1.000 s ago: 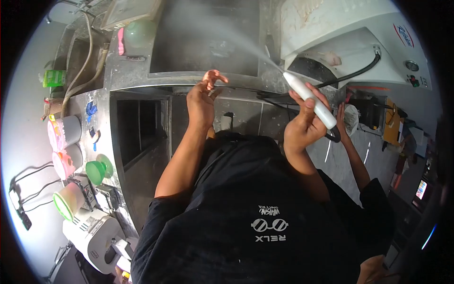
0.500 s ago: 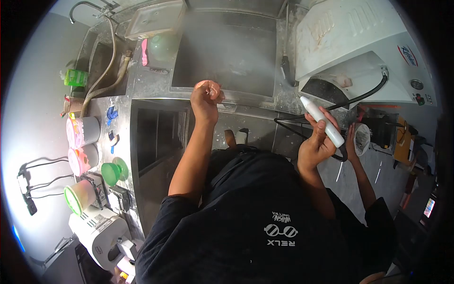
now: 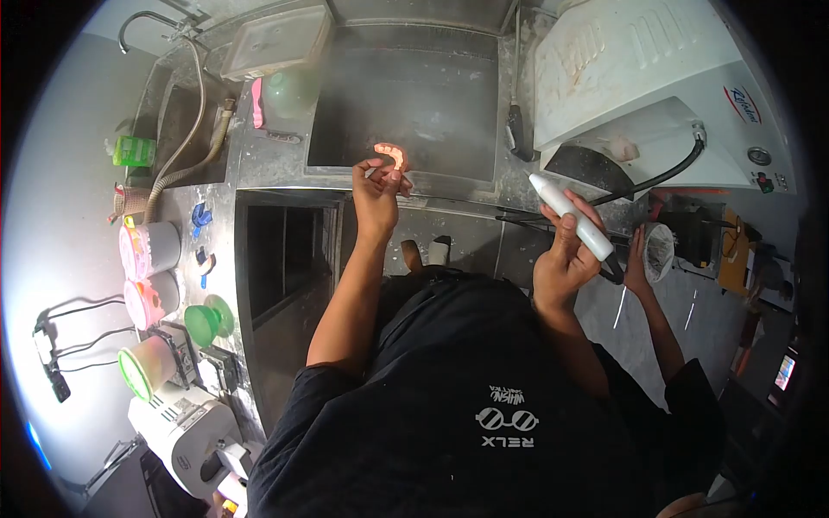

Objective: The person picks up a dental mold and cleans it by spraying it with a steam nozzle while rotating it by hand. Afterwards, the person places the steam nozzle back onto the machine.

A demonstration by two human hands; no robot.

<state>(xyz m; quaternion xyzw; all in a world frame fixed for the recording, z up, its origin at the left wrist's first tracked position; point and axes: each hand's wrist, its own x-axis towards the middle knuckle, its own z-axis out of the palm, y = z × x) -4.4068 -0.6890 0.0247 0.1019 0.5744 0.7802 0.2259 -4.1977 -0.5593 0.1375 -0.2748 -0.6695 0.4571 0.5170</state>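
Observation:
An orange dental arch model is pinched between the fingers of my left hand, which is held over the front edge of the sunken metal basin. Its curved row of teeth faces up. My right hand wraps round a white steam handpiece whose tapered tip points up and left, toward the basin and apart from the model. From the back end of the handpiece runs a black hose, joined to the white machine at the right. Thin mist hangs over the basin.
Another person's hand touches a white round container close to my right. On the left counter stand lidded tubs, a green cup and a white machine. A pink spatula lies by the sink.
My left hand has turned, its fingers opening out so the model now shows above them. The handpiece has shifted slightly left. The mist over the basin is thinner.

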